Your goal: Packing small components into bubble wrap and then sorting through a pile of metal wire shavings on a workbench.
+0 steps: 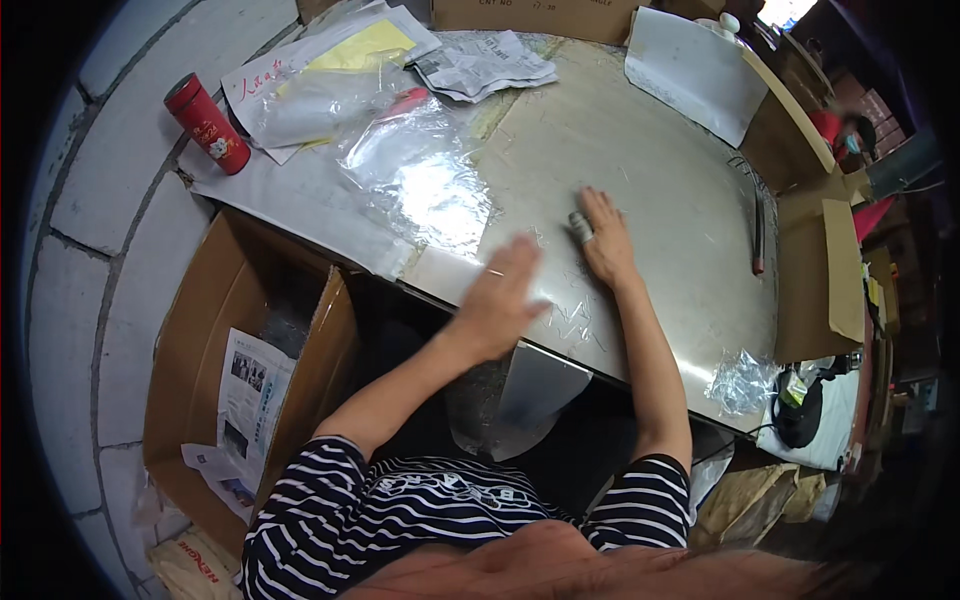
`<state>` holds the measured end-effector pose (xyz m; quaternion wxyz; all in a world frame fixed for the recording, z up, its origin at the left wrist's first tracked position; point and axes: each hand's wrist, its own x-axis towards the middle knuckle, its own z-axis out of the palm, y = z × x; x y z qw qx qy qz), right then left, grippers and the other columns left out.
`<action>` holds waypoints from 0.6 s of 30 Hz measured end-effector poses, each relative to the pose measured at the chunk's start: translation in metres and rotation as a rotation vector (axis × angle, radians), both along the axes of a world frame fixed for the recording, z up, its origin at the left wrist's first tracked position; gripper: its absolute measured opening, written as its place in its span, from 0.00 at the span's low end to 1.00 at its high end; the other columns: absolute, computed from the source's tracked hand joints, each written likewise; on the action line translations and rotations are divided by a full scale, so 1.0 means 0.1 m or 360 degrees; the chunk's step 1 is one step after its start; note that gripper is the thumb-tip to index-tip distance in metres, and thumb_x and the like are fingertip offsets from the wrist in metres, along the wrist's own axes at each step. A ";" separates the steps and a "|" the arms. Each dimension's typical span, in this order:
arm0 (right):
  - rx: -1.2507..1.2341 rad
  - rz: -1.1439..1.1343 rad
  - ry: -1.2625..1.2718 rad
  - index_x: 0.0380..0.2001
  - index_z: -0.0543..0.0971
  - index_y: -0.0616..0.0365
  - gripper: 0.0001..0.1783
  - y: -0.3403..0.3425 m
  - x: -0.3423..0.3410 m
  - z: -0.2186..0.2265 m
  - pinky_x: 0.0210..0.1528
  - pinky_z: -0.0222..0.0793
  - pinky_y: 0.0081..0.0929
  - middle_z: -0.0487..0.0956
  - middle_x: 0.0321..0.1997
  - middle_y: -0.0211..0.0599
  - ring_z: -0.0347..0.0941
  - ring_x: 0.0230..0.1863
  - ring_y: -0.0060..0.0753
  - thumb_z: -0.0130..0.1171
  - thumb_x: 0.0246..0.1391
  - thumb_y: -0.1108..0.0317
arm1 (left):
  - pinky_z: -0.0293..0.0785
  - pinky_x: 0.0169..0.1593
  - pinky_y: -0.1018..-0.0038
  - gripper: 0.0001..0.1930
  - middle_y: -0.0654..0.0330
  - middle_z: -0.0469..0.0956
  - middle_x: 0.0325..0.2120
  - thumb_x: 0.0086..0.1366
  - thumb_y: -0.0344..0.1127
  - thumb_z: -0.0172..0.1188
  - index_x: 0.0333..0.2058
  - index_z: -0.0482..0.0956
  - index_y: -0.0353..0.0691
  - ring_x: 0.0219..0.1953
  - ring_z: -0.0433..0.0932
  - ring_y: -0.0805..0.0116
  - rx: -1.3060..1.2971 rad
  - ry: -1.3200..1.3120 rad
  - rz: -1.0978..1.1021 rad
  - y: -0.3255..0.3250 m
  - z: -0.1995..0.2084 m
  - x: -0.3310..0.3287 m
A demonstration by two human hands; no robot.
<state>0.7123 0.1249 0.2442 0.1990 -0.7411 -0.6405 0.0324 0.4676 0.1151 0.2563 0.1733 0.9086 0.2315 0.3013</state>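
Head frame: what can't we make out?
All in the head view:
Left hand: motion blur; contact with the metal tabletop unclear.
Red item: tangled up with clear plastic; kind unclear.
Lower-left carton: newspaper and the near wall hide part of its inside.
Top carton: cut off by the upper edge.
Far-right person: small, blurred; hands indiscernible.

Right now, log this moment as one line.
left hand: blurred, over metal tabletop | right hand: palm down, apparently touching tabletop | clear plastic: beyond left hand | red canister: picture's upper left
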 end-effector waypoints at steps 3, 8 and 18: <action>-0.0142 0.0297 -0.0084 0.65 0.60 0.51 0.31 -0.22 -0.24 0.13 0.71 0.39 0.46 0.56 0.71 0.40 0.45 0.73 0.45 0.45 0.62 0.51 | 0.53 0.66 0.57 0.33 0.40 0.58 0.61 0.61 0.42 0.57 0.58 0.61 0.25 0.65 0.56 0.44 0.0087 0.0147 0.0295 0.29 -0.05 -0.42; -0.0077 0.0273 0.0036 0.63 0.62 0.50 0.28 -0.19 -0.46 0.12 0.71 0.42 0.43 0.57 0.70 0.37 0.47 0.72 0.44 0.48 0.60 0.60 | 0.58 0.63 0.60 0.27 0.51 0.65 0.58 0.62 0.41 0.56 0.57 0.66 0.33 0.62 0.62 0.51 0.0156 0.0170 0.0235 0.22 -0.21 -0.70; -0.0066 0.0412 -0.0171 0.60 0.67 0.55 0.26 -0.48 -0.70 0.20 0.67 0.53 0.41 0.63 0.67 0.38 0.55 0.68 0.43 0.48 0.56 0.71 | 0.62 0.60 0.62 0.19 0.54 0.72 0.50 0.58 0.33 0.59 0.48 0.74 0.34 0.55 0.70 0.55 0.0229 -0.0043 0.0171 0.02 -0.27 -0.69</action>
